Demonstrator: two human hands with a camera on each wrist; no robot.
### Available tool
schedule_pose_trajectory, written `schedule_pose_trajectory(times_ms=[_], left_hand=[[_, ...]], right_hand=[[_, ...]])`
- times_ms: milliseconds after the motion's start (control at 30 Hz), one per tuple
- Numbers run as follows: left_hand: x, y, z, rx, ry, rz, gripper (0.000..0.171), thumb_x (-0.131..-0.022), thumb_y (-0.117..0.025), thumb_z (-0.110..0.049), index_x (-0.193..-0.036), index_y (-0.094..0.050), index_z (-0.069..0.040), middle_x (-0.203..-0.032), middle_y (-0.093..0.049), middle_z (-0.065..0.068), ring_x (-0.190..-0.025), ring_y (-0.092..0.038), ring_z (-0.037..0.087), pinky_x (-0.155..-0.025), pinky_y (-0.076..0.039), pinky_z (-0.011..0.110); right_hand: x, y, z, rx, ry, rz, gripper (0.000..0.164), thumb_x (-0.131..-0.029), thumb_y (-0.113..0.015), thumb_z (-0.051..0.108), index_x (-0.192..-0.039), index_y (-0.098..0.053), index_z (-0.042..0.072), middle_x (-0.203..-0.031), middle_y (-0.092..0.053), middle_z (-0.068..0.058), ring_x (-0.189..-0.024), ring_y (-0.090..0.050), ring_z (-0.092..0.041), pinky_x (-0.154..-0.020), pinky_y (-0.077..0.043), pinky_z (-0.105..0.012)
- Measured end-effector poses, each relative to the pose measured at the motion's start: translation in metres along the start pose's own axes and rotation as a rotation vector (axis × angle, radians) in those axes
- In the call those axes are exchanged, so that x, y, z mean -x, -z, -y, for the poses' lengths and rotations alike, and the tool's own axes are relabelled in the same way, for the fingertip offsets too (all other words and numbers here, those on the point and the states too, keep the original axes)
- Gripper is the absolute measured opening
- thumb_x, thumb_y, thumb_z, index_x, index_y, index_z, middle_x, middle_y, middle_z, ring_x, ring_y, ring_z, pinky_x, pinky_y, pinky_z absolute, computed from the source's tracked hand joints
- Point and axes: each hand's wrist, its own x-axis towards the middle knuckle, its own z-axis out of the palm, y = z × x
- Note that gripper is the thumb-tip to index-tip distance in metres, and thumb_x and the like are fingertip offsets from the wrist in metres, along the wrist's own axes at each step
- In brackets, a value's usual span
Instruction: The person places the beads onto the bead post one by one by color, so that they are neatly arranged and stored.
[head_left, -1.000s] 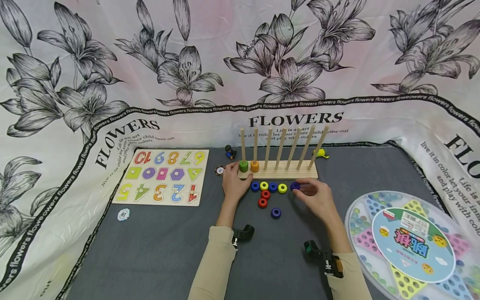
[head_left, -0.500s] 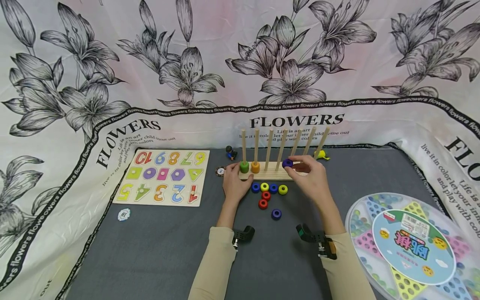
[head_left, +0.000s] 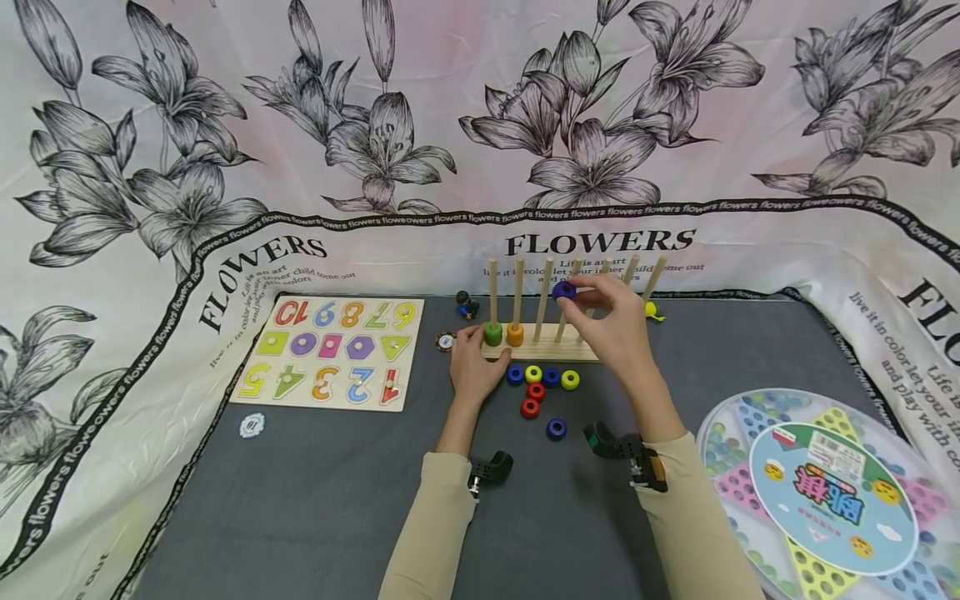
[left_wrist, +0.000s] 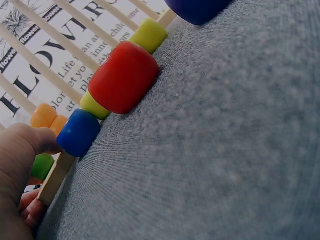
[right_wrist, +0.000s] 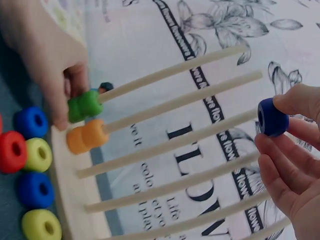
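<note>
My left hand (head_left: 476, 367) holds the left end of a wooden peg rack (head_left: 547, 346), thumb at the front and fingers round the end. Between thumb and fingers of my right hand (head_left: 611, 325) is a dark blue ring bead (right_wrist: 272, 117), raised to the peg tops near the third peg, its hole facing the pegs in the right wrist view. Green beads (right_wrist: 85, 106) sit on the first peg and orange beads (right_wrist: 87, 136) on the second. In front of the rack lie blue beads (head_left: 515, 375), yellow beads (head_left: 570, 380), two red beads (head_left: 530, 408) and another dark blue bead (head_left: 557, 429).
A number puzzle board (head_left: 326, 354) lies to the left, with a pale chip (head_left: 252, 425) below it. Behind the rack are a small figure (head_left: 467, 305) and a yellow toy (head_left: 654, 312); a dark-edged chip (head_left: 446, 342) lies beside it. A round Chinese checkers set (head_left: 825, 492) is at right.
My right hand has lifted the dark blue bead from the table in front of the rack, up and leftward to the peg tops. My left hand has stayed at the rack's end.
</note>
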Motion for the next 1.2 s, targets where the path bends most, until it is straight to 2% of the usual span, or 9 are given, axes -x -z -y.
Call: schedule_pose_trajectory(times_ms=[133, 367, 633, 733, 967, 1033, 1200], left_hand=[[0.000, 0.000, 0.001, 0.011, -0.005, -0.003, 0.057, -0.082, -0.077, -0.029, -0.133, -0.063, -0.006, -0.128, -0.055, 0.013, -0.114, -0.052, 0.030, -0.091, -0.048, 0.046], [0.002, 0.000, 0.000, 0.018, -0.021, -0.014, 0.056, -0.082, -0.077, -0.029, -0.132, -0.063, -0.006, -0.127, -0.055, 0.013, -0.113, -0.053, 0.030, -0.089, -0.049, 0.046], [0.001, 0.001, 0.000, 0.014, -0.013, -0.011, 0.055, -0.083, -0.076, -0.030, -0.132, -0.064, -0.008, -0.127, -0.055, 0.012, -0.112, -0.053, 0.029, -0.090, -0.048, 0.045], [0.001, 0.001, 0.000, 0.015, -0.003, -0.002, 0.056, -0.083, -0.077, -0.030, -0.132, -0.063, -0.008, -0.128, -0.055, 0.012, -0.113, -0.053, 0.029, -0.090, -0.048, 0.045], [0.001, -0.001, 0.000, 0.014, -0.009, -0.009, 0.056, -0.082, -0.078, -0.029, -0.132, -0.064, -0.009, -0.127, -0.056, 0.012, -0.112, -0.053, 0.029, -0.089, -0.049, 0.046], [0.002, -0.001, 0.000, 0.013, -0.006, -0.007, 0.056, -0.082, -0.077, -0.029, -0.132, -0.064, -0.009, -0.127, -0.055, 0.012, -0.113, -0.053, 0.029, -0.089, -0.049, 0.046], [0.001, -0.001, 0.001, 0.005, -0.005, -0.011, 0.055, -0.083, -0.077, -0.030, -0.132, -0.064, -0.008, -0.127, -0.055, 0.012, -0.113, -0.053, 0.029, -0.089, -0.049, 0.046]], right_hand=[[-0.010, -0.003, 0.007, -0.025, 0.045, -0.039, 0.029, -0.083, -0.076, 0.000, -0.111, -0.070, -0.007, -0.103, -0.065, -0.021, -0.085, -0.070, -0.034, -0.075, -0.051, -0.014], [-0.025, -0.004, 0.018, 0.035, 0.091, -0.109, 0.027, -0.083, -0.076, 0.001, -0.108, -0.071, -0.006, -0.098, -0.065, -0.019, -0.079, -0.070, -0.027, -0.071, -0.052, -0.016], [-0.039, -0.011, 0.023, 0.104, 0.107, -0.096, 0.027, -0.084, -0.076, 0.006, -0.109, -0.070, -0.005, -0.099, -0.064, -0.020, -0.068, -0.067, -0.025, -0.060, -0.044, -0.010], [-0.039, -0.013, 0.023, 0.144, 0.098, -0.096, 0.028, -0.084, -0.076, 0.006, -0.109, -0.070, -0.005, -0.101, -0.064, -0.018, -0.067, -0.067, -0.025, -0.060, -0.043, -0.013], [-0.037, -0.014, 0.020, 0.176, 0.095, -0.106, 0.026, -0.084, -0.075, 0.006, -0.107, -0.070, -0.005, -0.102, -0.065, -0.019, -0.067, -0.068, -0.027, -0.062, -0.049, -0.031], [-0.036, -0.014, 0.019, 0.173, 0.098, -0.110, 0.026, -0.084, -0.075, 0.007, -0.107, -0.071, -0.005, -0.101, -0.066, -0.018, -0.067, -0.067, -0.026, -0.061, -0.048, -0.030], [-0.032, -0.012, 0.017, 0.115, 0.111, -0.092, 0.023, -0.085, -0.074, 0.005, -0.107, -0.071, -0.003, -0.099, -0.068, -0.017, -0.070, -0.065, -0.025, -0.060, -0.044, -0.016]])
